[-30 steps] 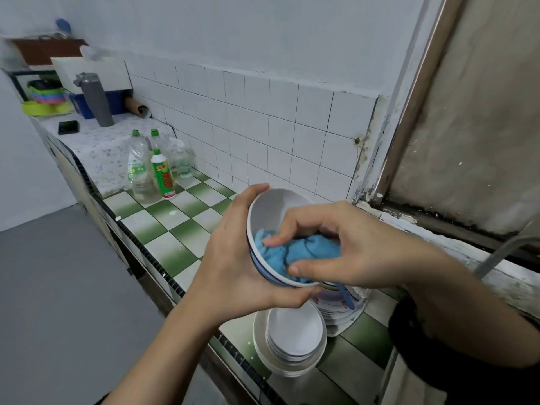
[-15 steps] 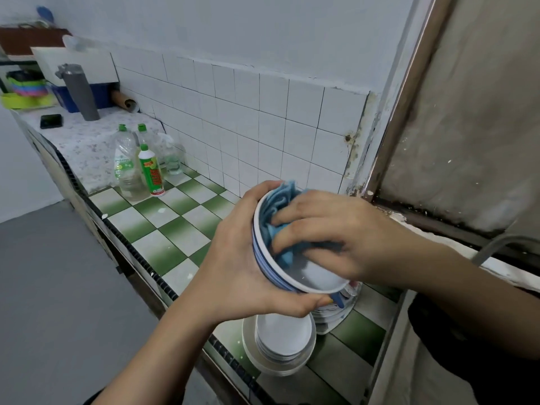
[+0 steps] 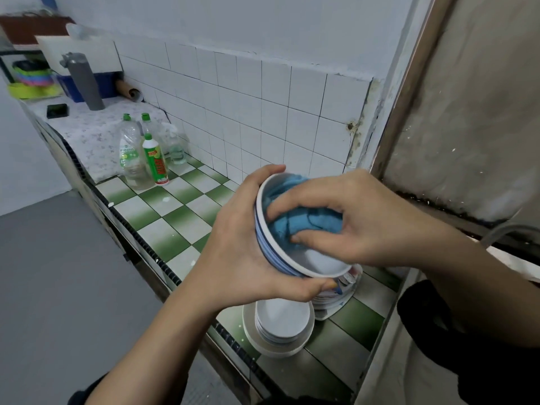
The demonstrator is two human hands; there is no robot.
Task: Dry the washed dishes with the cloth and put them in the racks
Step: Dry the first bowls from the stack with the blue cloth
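Bowl [image 3: 317, 262] with cloth [image 3: 295, 226] partly hides plates [image 3: 333, 299] beside stacked white dishes [image 3: 280, 320].

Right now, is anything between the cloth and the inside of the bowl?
Nothing visible does. The right hand presses the blue cloth directly into the bowl; the left hand grips the bowl from outside.

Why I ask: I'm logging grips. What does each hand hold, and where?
Left hand grips the bowl by its outer wall; right hand pinches the blue cloth inside it.

held bowl [image 3: 318, 261] x1 | cloth [image 3: 301, 226] x1 | btls [image 3: 130, 159] x4 (3 green-capped)
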